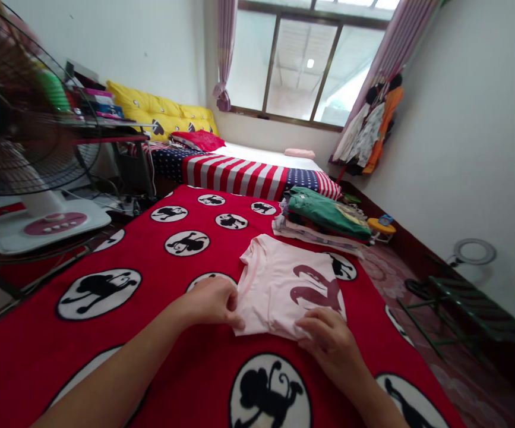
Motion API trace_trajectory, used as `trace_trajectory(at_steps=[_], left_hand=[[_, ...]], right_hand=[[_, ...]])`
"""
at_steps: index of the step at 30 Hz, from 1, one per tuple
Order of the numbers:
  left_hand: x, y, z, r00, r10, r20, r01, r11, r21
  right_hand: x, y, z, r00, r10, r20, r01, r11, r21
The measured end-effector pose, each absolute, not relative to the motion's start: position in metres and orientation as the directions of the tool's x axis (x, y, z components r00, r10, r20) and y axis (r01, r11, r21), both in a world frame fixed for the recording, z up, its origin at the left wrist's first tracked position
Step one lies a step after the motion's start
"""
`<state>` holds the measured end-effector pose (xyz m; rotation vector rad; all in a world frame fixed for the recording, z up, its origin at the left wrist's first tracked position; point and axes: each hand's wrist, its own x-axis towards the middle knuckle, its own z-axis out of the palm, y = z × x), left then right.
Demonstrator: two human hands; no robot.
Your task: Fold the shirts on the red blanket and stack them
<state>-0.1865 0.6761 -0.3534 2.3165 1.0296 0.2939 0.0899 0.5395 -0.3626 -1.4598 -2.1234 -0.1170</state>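
Observation:
A small pink shirt (279,285) with a dark red flamingo print lies partly folded on a red blanket (159,333) patterned with black monkeys in white circles. My left hand (212,302) pinches the shirt's left edge, fingers closed on the fabric. My right hand (328,342) grips the shirt's near right edge, fingers curled on the cloth. Both forearms reach in from the bottom of the view.
A stack of folded clothes (324,220) topped by a green garment sits just beyond the shirt. A standing fan (29,148) is close at the left. A bed with a stars-and-stripes cover (239,172) lies behind. A green rack (466,303) stands on the floor at right.

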Motion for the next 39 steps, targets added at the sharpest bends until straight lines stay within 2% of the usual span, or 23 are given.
trace_trajectory(at_steps=[4, 8, 11, 15, 18, 21, 23, 27, 30, 34, 37, 39], left_hand=[[-0.185, 0.678, -0.354, 0.689, 0.722, -0.065, 0.599, -0.516, 0.613], [-0.195, 0.686, -0.349, 0.721, 0.679, -0.143, 0.554, -0.439, 0.708], [-0.201, 0.689, -0.344, 0.737, 0.637, -0.226, 0.558, -0.385, 0.735], [-0.198, 0.685, -0.341, 0.702, 0.66, -0.267, 0.647, -0.435, 0.626], [-0.193, 0.678, -0.335, 0.652, 0.729, -0.211, 0.703, -0.477, 0.527], [-0.189, 0.668, -0.325, 0.624, 0.774, -0.11, 0.716, -0.51, 0.477], [-0.184, 0.66, -0.319, 0.644, 0.758, -0.107, 0.717, -0.548, 0.432], [-0.17, 0.642, -0.32, 0.687, 0.72, -0.099, 0.718, -0.65, 0.249], [-0.163, 0.636, -0.326, 0.723, 0.686, -0.086, 0.689, -0.705, 0.168], [-0.165, 0.635, -0.326, 0.718, 0.685, -0.123, 0.696, -0.71, 0.106], [-0.167, 0.635, -0.318, 0.716, 0.678, -0.166, 0.698, -0.704, 0.131], [-0.164, 0.637, -0.31, 0.736, 0.665, -0.129, 0.677, -0.717, 0.166]], right_hand=[[0.091, 0.539, -0.358, -0.297, 0.833, 0.466, 0.868, 0.439, -0.231], [0.097, 0.535, -0.352, -0.294, 0.841, 0.454, 0.837, 0.456, -0.302], [0.101, 0.533, -0.35, -0.291, 0.877, 0.382, 0.827, 0.432, -0.36], [0.101, 0.532, -0.351, -0.291, 0.928, 0.233, 0.836, 0.365, -0.41], [0.101, 0.53, -0.349, -0.262, 0.95, 0.171, 0.836, 0.312, -0.452], [0.103, 0.528, -0.348, -0.257, 0.951, 0.172, 0.828, 0.309, -0.468], [0.103, 0.526, -0.347, -0.263, 0.946, 0.192, 0.821, 0.324, -0.47], [0.102, 0.525, -0.346, -0.258, 0.938, 0.231, 0.805, 0.341, -0.486], [0.103, 0.524, -0.344, -0.249, 0.93, 0.271, 0.783, 0.359, -0.508], [0.103, 0.523, -0.34, -0.256, 0.943, 0.212, 0.775, 0.331, -0.539], [0.102, 0.522, -0.339, -0.278, 0.951, 0.132, 0.777, 0.304, -0.551], [0.103, 0.524, -0.341, -0.226, 0.962, 0.155, 0.765, 0.274, -0.582]])
